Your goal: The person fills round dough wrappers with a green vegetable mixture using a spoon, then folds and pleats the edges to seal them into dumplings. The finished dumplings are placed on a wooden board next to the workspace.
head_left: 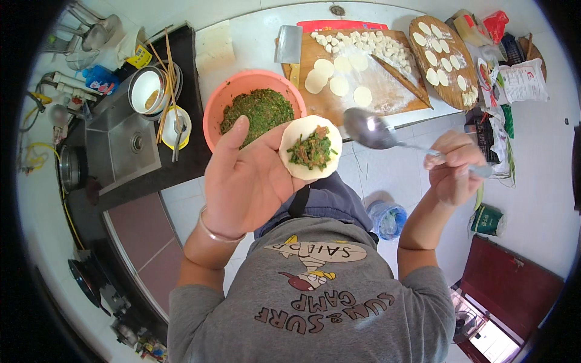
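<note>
- Far left: steel sink [121, 145] set in a dark counter [187, 91]; utensils and cups beyond it.
- Just right of sink: stacked bowls [148, 88] with chopsticks [164, 66] laid across, a small yellow-rimmed bowl [175, 124] near them.
- Centre-left: pink bowl [219, 103] of chopped green filling [260, 109], resting by the counter's right edge.
- Left hand [248, 175] raised palm-up, near side of pink bowl, thumb pointing far; metal bangle [215, 230] at wrist.
- Round dumpling wrapper [310, 148] lying flat on left fingers, cradled, not pinched; heap of green filling on its middle.
- Far centre: wooden board [375, 91], floured, with cut dough pieces along its far edge and several rolled wrappers [339, 78]; cleaver [289, 45] at its left end.
- Metal spoon [369, 128] in the air just right of the wrapper, bowl end toward it, not touching.
- Right hand [454, 166] clenched around spoon handle, right of centre.
- Far right: round wooden tray [445, 42] with more flat wrappers; bags and packages beyond it.
- Near right: green tin [487, 221] on the floor, blue bag [387, 221] nearer centre, dark red furniture [514, 290] at lower right.
</note>
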Demonstrator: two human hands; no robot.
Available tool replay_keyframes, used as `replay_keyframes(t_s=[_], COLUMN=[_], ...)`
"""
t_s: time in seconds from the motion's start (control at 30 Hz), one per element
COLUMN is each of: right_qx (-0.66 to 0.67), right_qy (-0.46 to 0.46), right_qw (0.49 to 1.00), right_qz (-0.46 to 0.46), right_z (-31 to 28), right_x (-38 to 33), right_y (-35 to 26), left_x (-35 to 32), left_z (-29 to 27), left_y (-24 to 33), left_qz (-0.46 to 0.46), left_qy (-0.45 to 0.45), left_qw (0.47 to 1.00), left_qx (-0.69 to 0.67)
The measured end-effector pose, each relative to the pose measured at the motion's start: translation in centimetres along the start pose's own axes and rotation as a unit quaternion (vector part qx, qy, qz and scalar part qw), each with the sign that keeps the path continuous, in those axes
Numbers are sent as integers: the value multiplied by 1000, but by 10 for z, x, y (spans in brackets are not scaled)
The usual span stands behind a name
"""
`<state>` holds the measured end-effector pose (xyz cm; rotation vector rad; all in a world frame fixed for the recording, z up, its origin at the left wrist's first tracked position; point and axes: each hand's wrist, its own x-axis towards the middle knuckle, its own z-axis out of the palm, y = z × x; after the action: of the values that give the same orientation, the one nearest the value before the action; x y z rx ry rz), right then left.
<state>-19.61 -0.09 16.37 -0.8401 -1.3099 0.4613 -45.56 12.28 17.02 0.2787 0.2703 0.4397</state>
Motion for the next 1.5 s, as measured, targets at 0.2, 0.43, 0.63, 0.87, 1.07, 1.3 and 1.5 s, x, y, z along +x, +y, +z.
replay_keyframes(t_s=[0.2,0.43,0.63,0.87,1.07,1.3,1.5], right_qx=[-113,-128,25,29,-15,-14,-8], right_qy=[-60,-153,74,102,137,82,25], right_qw=[990,979,992,967,964,954,967], right_qz=[52,51,94,232,228,288,253], right_z=[26,42,43,64,67,80,70], right_x=[-2,4,-2,-11,-1,-1,-33], right_y=[-5,8,23,40,48,76,145], left_x=[11,16,12,13,19,22,3], left_z=[-21,-42,-47,-55,-64,-82,-156], left_y=[-5,-8,-5,-7,-8,-7,7], left_qz=[-4,5,14,19,25,40,147], left_qy=[-15,17,27,11,28,53,171], left_qw=[1000,1000,999,1000,999,998,974], left_qx=[-4,11,-11,-5,4,-23,-10])
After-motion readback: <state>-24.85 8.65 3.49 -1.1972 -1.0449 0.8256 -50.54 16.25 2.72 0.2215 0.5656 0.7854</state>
